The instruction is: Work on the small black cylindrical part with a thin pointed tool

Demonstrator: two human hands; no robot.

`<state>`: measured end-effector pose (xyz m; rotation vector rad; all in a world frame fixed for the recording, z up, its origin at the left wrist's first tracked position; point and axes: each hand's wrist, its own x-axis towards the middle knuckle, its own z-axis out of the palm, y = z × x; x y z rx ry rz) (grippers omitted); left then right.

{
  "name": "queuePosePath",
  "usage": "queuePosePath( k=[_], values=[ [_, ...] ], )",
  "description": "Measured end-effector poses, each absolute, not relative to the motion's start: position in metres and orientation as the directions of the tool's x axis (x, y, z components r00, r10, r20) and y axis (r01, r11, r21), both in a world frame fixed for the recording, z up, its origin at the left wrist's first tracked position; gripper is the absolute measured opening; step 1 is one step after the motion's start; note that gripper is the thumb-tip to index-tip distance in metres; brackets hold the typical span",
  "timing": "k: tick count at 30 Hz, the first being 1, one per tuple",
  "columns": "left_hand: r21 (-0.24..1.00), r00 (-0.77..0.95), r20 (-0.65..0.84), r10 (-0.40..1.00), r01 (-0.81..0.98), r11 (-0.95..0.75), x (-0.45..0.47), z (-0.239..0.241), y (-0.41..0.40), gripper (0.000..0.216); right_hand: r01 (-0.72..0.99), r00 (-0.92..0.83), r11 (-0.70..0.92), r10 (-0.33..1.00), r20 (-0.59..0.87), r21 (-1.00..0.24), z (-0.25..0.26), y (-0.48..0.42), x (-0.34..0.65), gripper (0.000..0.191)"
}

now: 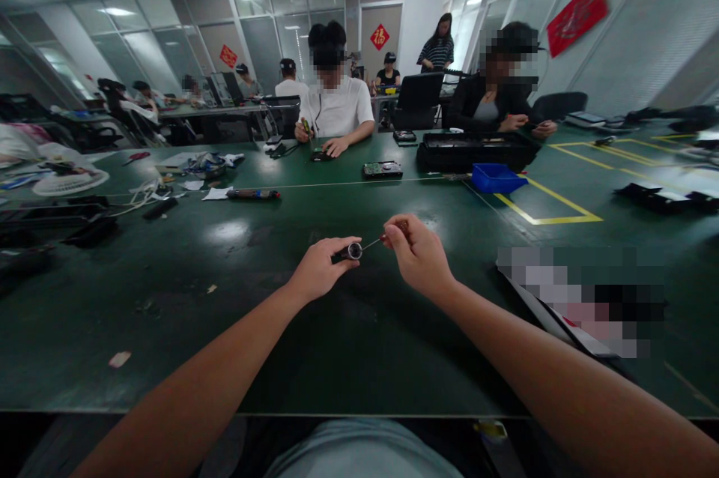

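Observation:
Over the middle of the green table point(371, 351), my left hand point(320, 268) grips a small dark cylinder point(353, 251) with a pale ring around its round end. Thumb and fingers close on it from the left, and that end faces me; its exact kind is unclear. My right hand point(419, 253) is closed around the brown handle of a screwdriver point(373, 243). The thin metal shaft points left, its tip at the ringed end of the cylinder. Whether the tip touches or enters it I cannot tell.
Beyond my hands lie a dark pen-shaped tool point(254, 194), a hard drive point(383, 169) and a blue bin point(497, 178). Cables and scraps spread at left. A blurred-out flat object point(578, 313) lies by my right forearm. Two people point(341, 107) work across the table.

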<state>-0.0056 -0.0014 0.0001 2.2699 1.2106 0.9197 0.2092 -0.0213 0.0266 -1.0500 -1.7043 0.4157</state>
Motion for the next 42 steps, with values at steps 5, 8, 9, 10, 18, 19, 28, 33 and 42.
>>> queuePosePath(
  k=[5,8,9,10,18,19,28,33,42],
  values=[
    [0.606,0.414,0.362,0.835,0.576,-0.549,-0.004,0.000,-0.001,0.044,0.428,-0.107,0.571,0.801,0.588,-0.700,0.025,-0.023,0.207,0.013],
    [0.604,0.418,0.362,0.833,0.575,-0.551,-0.004,0.001,-0.002,0.045,0.453,-0.102,0.584,0.785,0.611,-0.674,0.026,-0.024,0.207,0.013],
    [0.604,0.418,0.362,0.833,0.576,-0.551,-0.004,0.001,-0.002,0.045,0.468,-0.093,0.586,0.777,0.623,-0.661,0.026,-0.025,0.208,0.013],
    [0.604,0.416,0.361,0.835,0.578,-0.549,-0.004,0.001,-0.002,0.045,0.481,-0.077,0.587,0.768,0.636,-0.651,0.027,-0.025,0.209,0.014],
    [0.598,0.425,0.357,0.832,0.581,-0.553,-0.005,0.003,-0.004,0.042,0.448,-0.053,0.626,0.732,0.679,-0.639,0.029,-0.030,0.209,0.014],
    [0.595,0.423,0.358,0.832,0.584,-0.553,-0.005,0.003,-0.004,0.042,0.458,-0.071,0.623,0.736,0.673,-0.634,0.030,-0.031,0.209,0.014],
    [0.597,0.409,0.348,0.844,0.597,-0.536,-0.004,0.004,-0.004,0.043,0.467,-0.106,0.588,0.778,0.619,-0.660,0.029,-0.028,0.209,0.015],
    [0.605,0.410,0.345,0.844,0.590,-0.534,-0.002,0.004,-0.004,0.043,0.465,-0.136,0.585,0.789,0.599,-0.665,0.025,-0.027,0.206,0.013],
    [0.603,0.391,0.396,0.831,0.572,-0.556,-0.005,0.002,-0.002,0.043,0.397,-0.057,0.526,0.832,0.552,-0.752,0.022,-0.021,0.207,0.018]
  ],
)
